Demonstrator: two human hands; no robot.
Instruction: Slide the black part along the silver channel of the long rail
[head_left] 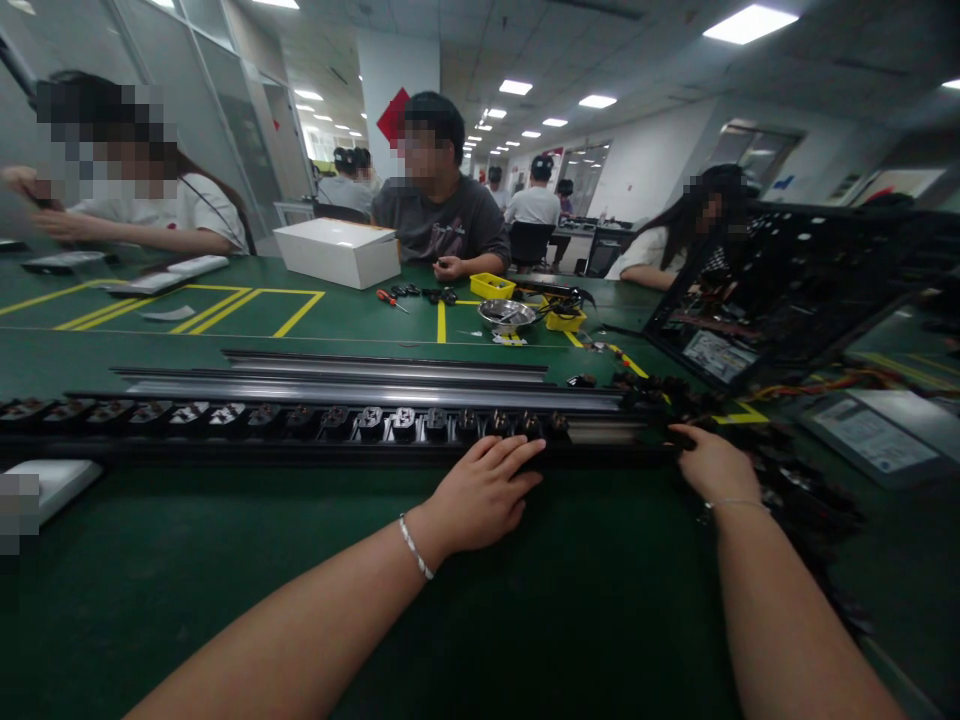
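A long black rail (225, 445) lies across the green table in front of me, with a row of several small socket modules (367, 420) seated in it. My left hand (484, 495) rests flat on the rail's front edge, fingertips touching the rail near the last modules in the row. My right hand (712, 465) reaches into a pile of loose black socket parts (795, 495) at the rail's right end; its fingers are curled among the parts and partly hidden, so whether it holds one is unclear.
Two more metal rails (375, 375) lie behind the first. Farther back sit a white box (337, 252), yellow bins (491, 286), a metal bowl (506, 315) and a screwdriver (390, 298). A black open chassis (787, 290) stands at the right. Other people sit across the table.
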